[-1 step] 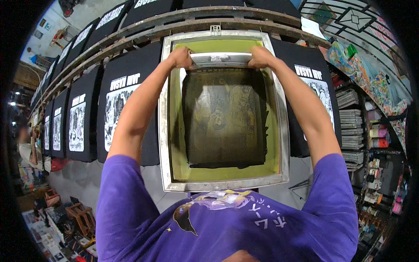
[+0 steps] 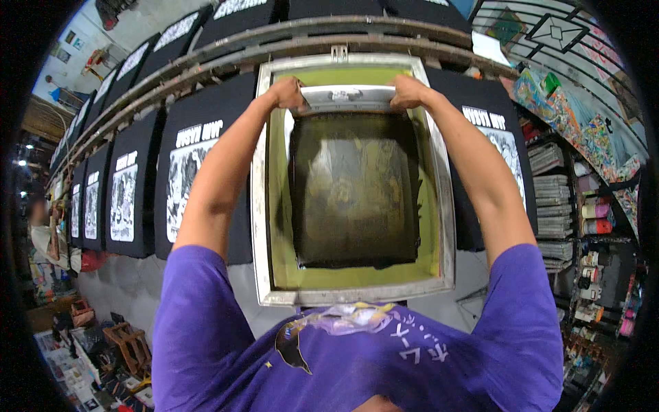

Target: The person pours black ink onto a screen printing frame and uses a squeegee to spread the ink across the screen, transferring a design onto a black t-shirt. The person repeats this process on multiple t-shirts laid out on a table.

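A metal-framed printing screen [image 2: 258,206] with yellow-green mesh and a dark inked middle [image 2: 353,192] lies in front of me on a black shirt. Across its far end sits a pale squeegee [image 2: 347,98]. My left hand [image 2: 288,93] grips the squeegee's left end and my right hand [image 2: 408,91] grips its right end. Both arms are stretched out over the screen.
Black shirts with white prints lie in a row to the left [image 2: 195,172] and one to the right [image 2: 498,144], under curved metal rails [image 2: 206,58]. Shelves with stacks and cans [image 2: 590,213] stand at the right. Another person [image 2: 38,220] stands at far left, near wooden crates [image 2: 127,343].
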### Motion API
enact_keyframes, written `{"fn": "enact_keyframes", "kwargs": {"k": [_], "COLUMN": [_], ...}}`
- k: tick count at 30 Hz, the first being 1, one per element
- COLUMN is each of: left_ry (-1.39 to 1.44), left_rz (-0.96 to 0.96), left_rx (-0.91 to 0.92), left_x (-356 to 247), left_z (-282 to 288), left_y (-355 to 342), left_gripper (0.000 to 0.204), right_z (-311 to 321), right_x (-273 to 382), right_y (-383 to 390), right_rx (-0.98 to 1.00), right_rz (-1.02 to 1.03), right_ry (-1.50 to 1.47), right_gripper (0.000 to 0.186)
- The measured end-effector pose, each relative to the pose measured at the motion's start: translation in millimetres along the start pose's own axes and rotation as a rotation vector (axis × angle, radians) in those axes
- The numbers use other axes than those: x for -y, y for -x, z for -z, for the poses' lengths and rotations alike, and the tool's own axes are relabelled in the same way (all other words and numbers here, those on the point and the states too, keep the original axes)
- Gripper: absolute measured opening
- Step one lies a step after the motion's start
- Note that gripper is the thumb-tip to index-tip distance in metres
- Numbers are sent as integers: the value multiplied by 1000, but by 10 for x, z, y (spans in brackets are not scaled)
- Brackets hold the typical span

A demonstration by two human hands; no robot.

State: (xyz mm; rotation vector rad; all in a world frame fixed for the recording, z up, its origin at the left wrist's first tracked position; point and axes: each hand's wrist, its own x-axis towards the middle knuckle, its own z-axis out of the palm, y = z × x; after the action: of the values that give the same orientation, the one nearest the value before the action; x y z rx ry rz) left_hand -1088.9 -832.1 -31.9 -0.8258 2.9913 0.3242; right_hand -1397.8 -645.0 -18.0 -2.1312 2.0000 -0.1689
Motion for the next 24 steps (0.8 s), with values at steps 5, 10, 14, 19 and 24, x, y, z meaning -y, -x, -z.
{"fn": "enact_keyframes", "kwargs": {"k": [5,10,14,19,24], "left_ry": [223,297,298,316,199], "left_rz": [-9,111,82,78,56], "left_rx": [-58,-183,-249,-319,-441], "left_x": [-337,-1604,-2419,-2600,-2487], "left_z": [308,-143,-507,-853,-1121], "left_y": [734,2821,3875,4200,4039], "left_gripper": [38,58,64,57,33], "right_z": [412,-140,-579,-947,-1309], "right_x": [442,1667,2370,2585,2504], "right_y": [581,2574,3577,4015,3867], "right_rx": [98,-157,-162,-196,-392], "right_rz": [-5,75,-47,-138,-167], "right_ry": [-12,-5,-56,-24,-35], "right_gripper": [40,56,59,55,42]}}
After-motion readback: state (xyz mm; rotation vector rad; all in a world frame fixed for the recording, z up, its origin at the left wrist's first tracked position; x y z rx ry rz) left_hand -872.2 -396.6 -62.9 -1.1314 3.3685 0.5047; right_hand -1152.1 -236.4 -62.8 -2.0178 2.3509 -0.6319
